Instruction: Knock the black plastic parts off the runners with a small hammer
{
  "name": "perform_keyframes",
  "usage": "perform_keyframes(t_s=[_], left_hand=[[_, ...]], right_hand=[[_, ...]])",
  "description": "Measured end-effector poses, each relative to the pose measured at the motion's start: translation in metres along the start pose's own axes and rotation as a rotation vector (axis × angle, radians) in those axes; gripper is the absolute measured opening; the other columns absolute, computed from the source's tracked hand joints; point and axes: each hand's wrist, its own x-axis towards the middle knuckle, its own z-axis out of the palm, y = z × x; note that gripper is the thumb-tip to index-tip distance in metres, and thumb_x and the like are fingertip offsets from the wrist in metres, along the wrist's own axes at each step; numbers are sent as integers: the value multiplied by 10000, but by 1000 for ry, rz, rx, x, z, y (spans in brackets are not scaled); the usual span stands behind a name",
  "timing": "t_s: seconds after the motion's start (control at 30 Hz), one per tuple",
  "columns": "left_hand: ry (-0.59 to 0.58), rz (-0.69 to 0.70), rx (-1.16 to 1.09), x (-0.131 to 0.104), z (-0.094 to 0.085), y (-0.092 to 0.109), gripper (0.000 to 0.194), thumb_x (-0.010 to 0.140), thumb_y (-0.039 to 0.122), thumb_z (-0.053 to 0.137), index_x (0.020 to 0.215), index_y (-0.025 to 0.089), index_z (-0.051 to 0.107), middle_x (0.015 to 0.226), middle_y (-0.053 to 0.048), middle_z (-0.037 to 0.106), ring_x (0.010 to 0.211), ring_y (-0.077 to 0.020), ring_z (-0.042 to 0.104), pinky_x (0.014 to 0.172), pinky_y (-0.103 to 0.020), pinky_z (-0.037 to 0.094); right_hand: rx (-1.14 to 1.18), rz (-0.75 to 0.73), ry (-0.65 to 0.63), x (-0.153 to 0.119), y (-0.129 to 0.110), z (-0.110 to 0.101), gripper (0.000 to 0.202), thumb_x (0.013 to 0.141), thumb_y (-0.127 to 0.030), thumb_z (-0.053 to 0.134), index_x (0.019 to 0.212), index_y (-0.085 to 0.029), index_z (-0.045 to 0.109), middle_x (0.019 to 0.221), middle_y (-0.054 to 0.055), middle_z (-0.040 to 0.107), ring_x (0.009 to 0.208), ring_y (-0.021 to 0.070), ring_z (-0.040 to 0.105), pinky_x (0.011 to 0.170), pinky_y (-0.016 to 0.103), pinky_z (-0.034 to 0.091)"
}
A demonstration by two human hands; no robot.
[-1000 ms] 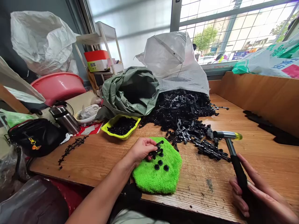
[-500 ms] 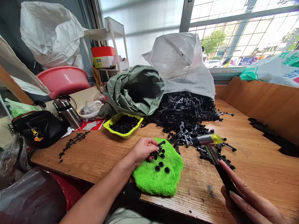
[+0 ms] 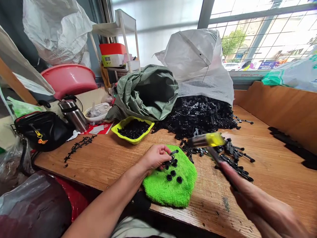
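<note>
My left hand rests at the upper left of a bright green cloth. Its fingers pinch a small black plastic part, mostly hidden under them. Several round black caps sit on the cloth just below those fingertips. Raised to the right of the cloth, my right hand is wrapped around the handle of a hammer. The hammer's head has a dark metal end and a yellow end, and it is blurred by motion, as is the hand.
Behind the cloth lies a large heap of black plastic parts, spilling from a white sack. A yellow basket of small black pieces stands before a green sack. Leftward are a steel flask and a black bag.
My right hand has swung the hammer leftward, bringing its head nearer the cloth. My left hand keeps its pinch on the black part. The whole view has shifted slightly.
</note>
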Motion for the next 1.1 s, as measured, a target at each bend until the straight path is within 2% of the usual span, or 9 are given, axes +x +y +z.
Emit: perform_keyframes(t_s=[0.1, 0.23, 0.37, 0.43, 0.5, 0.7, 0.83, 0.93, 1.1], left_hand=[[-10, -34, 30, 0, 1, 4, 134, 670, 47, 553, 687, 158, 480, 409, 120, 401, 269, -12, 306, 277, -110, 232], [-16, -49, 69, 1, 1, 7, 133, 676, 46, 533, 674, 161, 466, 401, 120, 400, 260, -8, 295, 287, -109, 231], [-12, -52, 111, 2, 1, 6, 130, 681, 58, 530, 668, 167, 459, 392, 122, 378, 265, -12, 282, 283, -112, 225], [-9, -46, 110, 2, 2, 6, 145, 669, 45, 523, 655, 169, 451, 389, 124, 368, 265, -11, 267, 282, -112, 217], [-5, -39, 99, 2, 2, 5, 151, 658, 40, 528, 655, 170, 450, 387, 128, 363, 260, -9, 269, 285, -112, 213], [1, -40, 87, 5, -1, 0, 151, 662, 106, 606, 677, 157, 465, 406, 116, 411, 266, -11, 322, 292, -112, 248], [-23, -4, -103, 4, -10, -7, 307, 606, 188, 722, 786, 148, 476, 457, 100, 486, 328, -44, 457, 348, -135, 380], [-61, -7, -204, 2, -17, -9, 472, 530, 226, 798, 875, 137, 489, 511, 75, 549, 386, -66, 532, 397, -148, 426], [-128, -28, -206, 0, -18, -6, 501, 524, 240, 810, 898, 121, 499, 534, 52, 580, 396, -71, 544, 395, -154, 442]], right_hand=[[-107, -91, -180, 13, -4, -2, 459, 946, -285, 235, 1399, -356, 243, 1188, 9, 579, 1043, 299, 545, 796, 424, 512], [-112, -133, -88, 19, -5, -5, 467, 954, -274, 243, 1409, -375, 218, 1347, -17, 419, 1163, 279, 437, 896, 429, 435], [-145, -120, -242, 19, -10, -7, 484, 940, -258, 200, 1410, -375, 182, 1139, 25, 607, 993, 312, 576, 789, 514, 488], [-145, -143, -188, 20, -14, -7, 478, 940, -268, 202, 1407, -372, 198, 1119, 38, 618, 982, 317, 582, 743, 494, 516], [-143, -157, -90, 21, -16, -6, 473, 938, -280, 226, 1403, -370, 228, 1208, 43, 562, 1034, 323, 547, 747, 473, 518], [-141, 21, -171, 17, 0, 9, 470, 931, -288, 177, 1394, -343, 235, 1028, 61, 658, 1038, 336, 540, 788, 536, 474], [0, 21, -128, 7, 9, 11, 443, 949, -315, 206, 1382, -352, 293, 1279, -25, 494, 1153, 275, 440, 926, 440, 390], [157, 56, -76, -1, 6, 9, 428, 957, -328, 269, 1384, -351, 292, 1359, -71, 371, 1221, 239, 344, 993, 402, 291], [258, 113, 34, -9, 2, 9, 413, 930, -351, 327, 1332, -295, 405, 1319, -30, 431, 1205, 275, 351, 985, 434, 294]])
